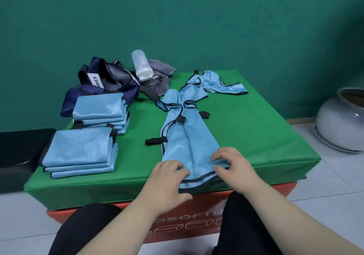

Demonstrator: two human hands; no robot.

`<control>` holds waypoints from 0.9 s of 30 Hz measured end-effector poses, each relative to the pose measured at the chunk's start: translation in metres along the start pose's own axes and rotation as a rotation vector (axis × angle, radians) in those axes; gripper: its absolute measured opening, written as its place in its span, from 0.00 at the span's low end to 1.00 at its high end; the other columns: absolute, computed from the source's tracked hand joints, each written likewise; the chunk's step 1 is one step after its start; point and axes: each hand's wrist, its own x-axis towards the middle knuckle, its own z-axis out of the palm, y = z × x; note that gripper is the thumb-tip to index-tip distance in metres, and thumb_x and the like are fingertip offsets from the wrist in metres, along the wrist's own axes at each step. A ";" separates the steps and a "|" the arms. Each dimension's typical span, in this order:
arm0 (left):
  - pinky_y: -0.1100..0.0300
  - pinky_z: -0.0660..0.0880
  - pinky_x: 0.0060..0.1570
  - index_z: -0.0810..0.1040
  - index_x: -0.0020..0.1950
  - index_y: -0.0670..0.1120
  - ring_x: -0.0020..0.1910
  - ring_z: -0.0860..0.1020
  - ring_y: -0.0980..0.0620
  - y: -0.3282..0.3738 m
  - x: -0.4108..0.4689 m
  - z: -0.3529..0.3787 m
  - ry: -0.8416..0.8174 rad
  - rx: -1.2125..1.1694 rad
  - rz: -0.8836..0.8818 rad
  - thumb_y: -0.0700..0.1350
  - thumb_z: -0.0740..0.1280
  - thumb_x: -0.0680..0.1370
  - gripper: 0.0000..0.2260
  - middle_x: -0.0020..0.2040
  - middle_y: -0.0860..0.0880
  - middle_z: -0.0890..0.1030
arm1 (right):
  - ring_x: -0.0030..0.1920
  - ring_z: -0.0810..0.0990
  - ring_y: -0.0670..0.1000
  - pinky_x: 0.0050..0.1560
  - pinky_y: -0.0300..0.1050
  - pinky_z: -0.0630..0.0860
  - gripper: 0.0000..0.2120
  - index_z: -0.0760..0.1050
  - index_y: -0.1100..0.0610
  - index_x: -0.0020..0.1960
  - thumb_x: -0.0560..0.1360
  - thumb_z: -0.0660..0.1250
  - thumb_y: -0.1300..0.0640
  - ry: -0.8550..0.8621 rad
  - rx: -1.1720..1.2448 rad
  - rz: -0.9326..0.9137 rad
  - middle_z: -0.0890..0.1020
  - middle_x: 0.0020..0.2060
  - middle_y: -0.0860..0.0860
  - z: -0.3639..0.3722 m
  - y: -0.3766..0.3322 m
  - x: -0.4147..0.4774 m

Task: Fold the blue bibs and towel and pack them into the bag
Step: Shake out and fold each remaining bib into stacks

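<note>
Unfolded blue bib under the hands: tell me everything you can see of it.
The unfolded light-blue mesh bib looks thin and slightly shiny, edged in dark binding, with short black strap tabs at its sides. It lies bunched lengthwise and wrinkled on the green padded tabletop, its near hem at the front edge. The left hand and right hand grip that hem with curled fingers. Its far end appears to touch a second crumpled blue bib.
</note>
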 end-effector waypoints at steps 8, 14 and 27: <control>0.50 0.66 0.60 0.78 0.48 0.51 0.53 0.75 0.46 0.016 0.004 0.029 0.141 0.099 -0.039 0.54 0.74 0.65 0.15 0.55 0.49 0.76 | 0.60 0.74 0.47 0.63 0.45 0.71 0.20 0.80 0.50 0.54 0.64 0.72 0.44 -0.189 -0.324 -0.196 0.76 0.54 0.44 -0.001 0.004 -0.013; 0.54 0.69 0.56 0.78 0.42 0.51 0.46 0.74 0.50 0.007 0.006 0.032 0.319 -0.047 -0.039 0.44 0.69 0.70 0.02 0.46 0.54 0.76 | 0.58 0.75 0.50 0.60 0.48 0.71 0.15 0.79 0.49 0.51 0.66 0.65 0.48 -0.129 -0.414 -0.232 0.77 0.51 0.44 0.007 0.007 -0.008; 0.67 0.64 0.54 0.81 0.54 0.52 0.52 0.71 0.58 -0.013 0.010 0.007 0.199 -0.315 -0.121 0.37 0.67 0.77 0.12 0.48 0.59 0.77 | 0.48 0.76 0.49 0.51 0.49 0.74 0.07 0.77 0.51 0.43 0.66 0.66 0.59 0.031 -0.380 -0.179 0.78 0.42 0.43 0.005 0.003 -0.004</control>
